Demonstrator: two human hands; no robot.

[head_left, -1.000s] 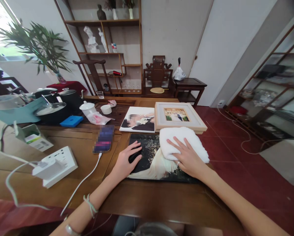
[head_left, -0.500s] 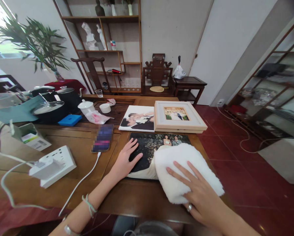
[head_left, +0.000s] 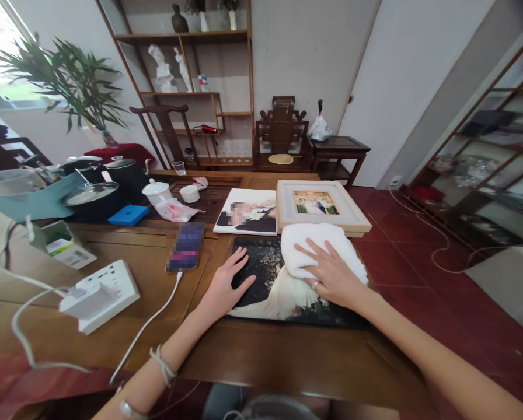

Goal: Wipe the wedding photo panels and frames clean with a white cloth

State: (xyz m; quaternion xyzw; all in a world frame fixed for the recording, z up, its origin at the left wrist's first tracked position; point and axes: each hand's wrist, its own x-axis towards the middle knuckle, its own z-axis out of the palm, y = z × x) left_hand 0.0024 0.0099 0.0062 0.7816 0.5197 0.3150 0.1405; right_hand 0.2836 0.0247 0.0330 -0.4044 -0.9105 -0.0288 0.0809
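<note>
A phone [head_left: 189, 246] with a white cable [head_left: 174, 293] lies near a power strip [head_left: 124, 284].

My right hand [head_left: 334, 274] and the white cloth [head_left: 349, 251] sit farther from me than half a second ago. Two small printed figures, then visible beyond my fingers, now covered. Nearside of that hand, more pale gown [head_left: 283, 297] and the print's dark lower edge [head_left: 327, 317] show.

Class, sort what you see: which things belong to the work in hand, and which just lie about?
In use:
white fluffy cloth, under the right hand
dark rectangular photo panel, with the left hand at its edge

Seemingly just lying about:
blue rectangular box
white rectangular power strip
dark rectangular phone
pale wooden-framed rectangular picture, untouched
</note>
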